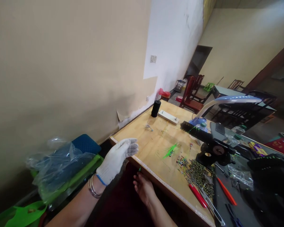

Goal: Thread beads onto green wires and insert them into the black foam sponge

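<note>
My left hand, in a white knitted glove with a blue cuff, is at the table's near left corner. Its fingers are stretched out, and I see nothing in them. Lower and to the right, my bare right hand is just off the table's front edge with its fingers curled. A small green piece shows at its fingertips; its kind is too small to make out. On the wooden table beyond lie a bundle of bright green strands and a heap of small metal swivel-like parts.
A measuring strip runs along the front edge. Right of the heap are a red-handled tool, scissors and a black machine. A black cylinder and white bar stand behind. Plastic-covered green crate at left.
</note>
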A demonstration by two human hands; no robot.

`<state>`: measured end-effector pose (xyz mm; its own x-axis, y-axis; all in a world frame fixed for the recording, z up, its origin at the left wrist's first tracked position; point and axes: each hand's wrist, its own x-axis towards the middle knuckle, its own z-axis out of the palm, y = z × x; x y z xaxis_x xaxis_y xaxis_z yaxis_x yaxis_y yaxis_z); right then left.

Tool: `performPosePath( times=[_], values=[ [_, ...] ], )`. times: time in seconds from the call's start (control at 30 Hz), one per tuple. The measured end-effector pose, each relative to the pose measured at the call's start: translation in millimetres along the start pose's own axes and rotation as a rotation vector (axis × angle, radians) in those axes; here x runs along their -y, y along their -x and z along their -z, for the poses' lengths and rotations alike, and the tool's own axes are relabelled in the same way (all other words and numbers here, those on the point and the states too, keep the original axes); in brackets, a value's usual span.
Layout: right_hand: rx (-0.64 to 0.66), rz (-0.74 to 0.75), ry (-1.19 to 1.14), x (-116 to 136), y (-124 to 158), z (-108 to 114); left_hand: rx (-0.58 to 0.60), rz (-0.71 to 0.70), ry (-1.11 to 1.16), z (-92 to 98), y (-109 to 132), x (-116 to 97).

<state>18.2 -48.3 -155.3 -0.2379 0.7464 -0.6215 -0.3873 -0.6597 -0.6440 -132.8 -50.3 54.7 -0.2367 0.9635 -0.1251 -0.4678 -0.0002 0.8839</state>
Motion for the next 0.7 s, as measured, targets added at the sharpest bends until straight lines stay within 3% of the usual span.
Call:
performPosePath(
  times=[0.17, 0.4, 0.6, 0.7],
  values=[
    [-0.050, -0.025, -0.127, -4, -13, -6, -0.001, -0.008, 0.006, 8.6, 0, -2],
    [-0.076, -0.067, -0.217, -1, -10, -5, 0.003, 0.016, -0.016, 2.9, 1, -4],
    [-0.102, 0.046, -0.154, 0, 19, 1, 0.052, -0.003, -0.108, 1.2, 1, 6],
    [-0.101, 0.188, -0.082, 10, 45, 11, 0.181, -0.036, -0.238, -3.4, 5, 11]
  ],
)
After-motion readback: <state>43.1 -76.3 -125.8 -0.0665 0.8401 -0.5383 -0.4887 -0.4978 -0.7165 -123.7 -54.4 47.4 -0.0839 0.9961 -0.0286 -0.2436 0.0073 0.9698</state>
